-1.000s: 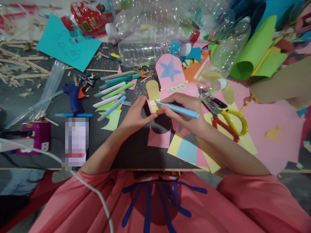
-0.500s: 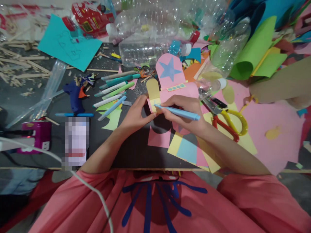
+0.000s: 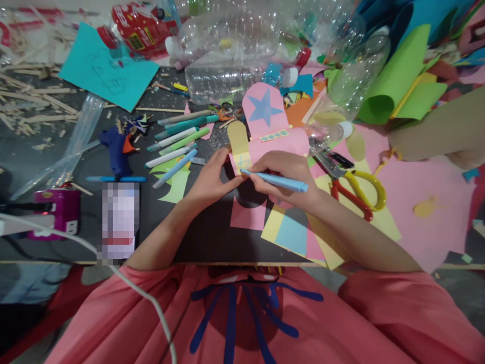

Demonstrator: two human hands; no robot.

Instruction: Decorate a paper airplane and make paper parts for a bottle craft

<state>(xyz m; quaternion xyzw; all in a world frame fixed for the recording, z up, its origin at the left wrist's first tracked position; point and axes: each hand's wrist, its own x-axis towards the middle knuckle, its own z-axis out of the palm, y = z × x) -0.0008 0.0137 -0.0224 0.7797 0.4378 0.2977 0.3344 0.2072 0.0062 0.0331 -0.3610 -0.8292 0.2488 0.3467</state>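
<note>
A pink paper model plane (image 3: 278, 144) lies in front of me, with a blue star on its pink wing and a strip of blue dots along its body. At its left end is a yellow paper tail piece (image 3: 238, 139) with blue pen lines on its lower part. My left hand (image 3: 212, 178) grips that tail end between thumb and fingers. My right hand (image 3: 290, 169) is closed around a light blue marker (image 3: 282, 180), its tip touching the yellow paper. The fingers partly hide the plane's underside.
Several markers (image 3: 182, 136) lie to the left, beside a blue glue gun (image 3: 117, 151) and a phone (image 3: 119, 220). Scissors (image 3: 358, 194) rest on paper at right. Plastic bottles (image 3: 231, 76) fill the back. Paper scraps (image 3: 248, 215) sit near the table's front edge.
The marker tip has moved slightly down across the yellow paper, and more blue lines now show there. My left hand has stayed on the plane's tail end.
</note>
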